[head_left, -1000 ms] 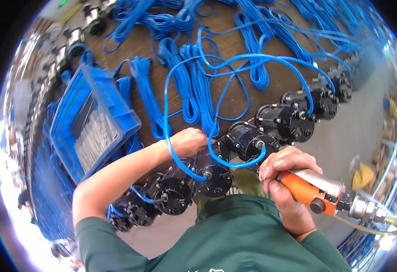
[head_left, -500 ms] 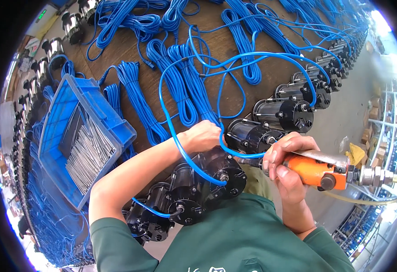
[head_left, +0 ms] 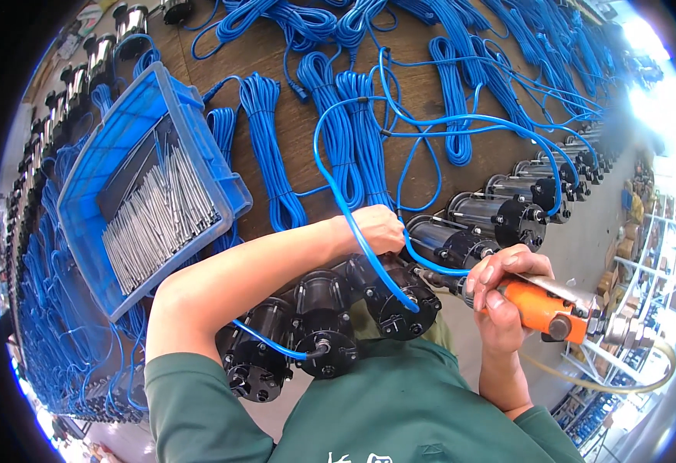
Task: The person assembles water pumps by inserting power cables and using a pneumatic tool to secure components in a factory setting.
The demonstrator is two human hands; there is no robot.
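Note:
My right hand (head_left: 504, 301) is wrapped round an orange air-powered driver (head_left: 542, 307) with a metal lever and a hose. Its tip points left and meets the upper rim of the black end cap on a dark cylinder (head_left: 399, 312). From that cap, a blue cable (head_left: 326, 170) loops up and over my left forearm. Closed and resting against the far side of the same cylinder, my left hand (head_left: 380, 230) hides whatever its fingers grip. Just right of it lies another dark cylinder (head_left: 450, 241), with a blue cable passing over it.
A blue bin (head_left: 233, 193) full of thin metal rods stands at the left. Tied bundles of blue cable (head_left: 272, 154) cover much of the brown tabletop (head_left: 191, 73). More cylinders (head_left: 500, 216) line the table's edge; others sit near my body (head_left: 326, 328). The pale air hose (head_left: 585, 383) hangs at right.
The view has shifted, so the bin and cable bundles appear moved. The driver's tip now shows at the cylinder's cap. Both hands keep their grips.

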